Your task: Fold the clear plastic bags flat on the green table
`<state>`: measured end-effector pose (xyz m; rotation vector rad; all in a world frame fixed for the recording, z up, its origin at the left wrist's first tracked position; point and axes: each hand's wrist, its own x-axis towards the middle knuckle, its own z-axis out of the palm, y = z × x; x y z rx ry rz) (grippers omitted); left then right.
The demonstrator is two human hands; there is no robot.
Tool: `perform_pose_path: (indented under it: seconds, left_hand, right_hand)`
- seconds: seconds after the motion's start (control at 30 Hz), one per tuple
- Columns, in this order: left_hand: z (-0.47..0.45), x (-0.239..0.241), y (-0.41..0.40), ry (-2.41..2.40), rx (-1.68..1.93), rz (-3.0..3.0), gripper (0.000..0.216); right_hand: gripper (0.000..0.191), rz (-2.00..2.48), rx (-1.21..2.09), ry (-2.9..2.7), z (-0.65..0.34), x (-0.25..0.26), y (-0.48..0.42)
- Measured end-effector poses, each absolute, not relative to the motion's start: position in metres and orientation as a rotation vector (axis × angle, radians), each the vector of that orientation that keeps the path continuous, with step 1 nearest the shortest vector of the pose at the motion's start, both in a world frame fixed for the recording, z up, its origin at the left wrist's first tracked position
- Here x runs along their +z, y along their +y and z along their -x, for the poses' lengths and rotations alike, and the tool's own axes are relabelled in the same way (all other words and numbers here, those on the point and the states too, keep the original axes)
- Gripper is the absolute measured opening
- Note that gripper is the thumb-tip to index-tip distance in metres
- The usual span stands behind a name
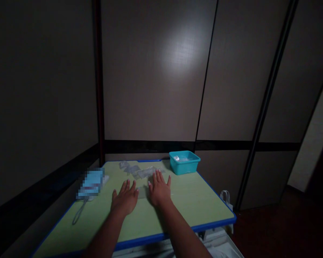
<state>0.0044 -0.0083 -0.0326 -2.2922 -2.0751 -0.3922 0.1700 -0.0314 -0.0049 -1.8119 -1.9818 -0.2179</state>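
Observation:
Both hands lie palm down over the green tabletop (199, 204), fingers spread. My left hand (126, 199) is at the left end of a clear, flat plastic bag (143, 192), and my right hand (160, 190) covers its right side. How much of the bag lies under the palms is hidden. Beyond my fingertips, several crumpled clear plastic bags (133, 170) stretch in a row toward the back edge. Nothing is gripped in either hand.
A turquoise basket (184, 167) with clear plastic inside stands at the back right corner. At the left edge lies a blurred light-blue item (90, 183) with a strap (80, 212). Dark cabinet panels (150, 79) rise behind the blue-edged table. A white bag (225, 196) hangs at the right.

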Motion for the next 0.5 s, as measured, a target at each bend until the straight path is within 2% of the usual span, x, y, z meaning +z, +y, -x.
perform_pose_path:
  seconds: [0.13, 0.27, 0.5]
  left_hand:
    - [-0.004, -0.032, -0.009, -2.047, -0.377, 2.278, 0.052]
    - [-0.003, -0.033, -0.008, -2.064, -0.360, 2.287, 0.051]
    - [-0.001, -0.038, -0.003, -2.110, -0.412, 2.223, 0.050]
  right_hand:
    - [0.053, 1.662, -0.030, -2.215, -0.148, -0.015, -0.031]
    - [0.053, 1.902, 0.089, -2.112, -0.164, -0.023, -0.024]
    - [0.059, 2.223, 0.074, -1.883, -0.213, -0.022, -0.025]
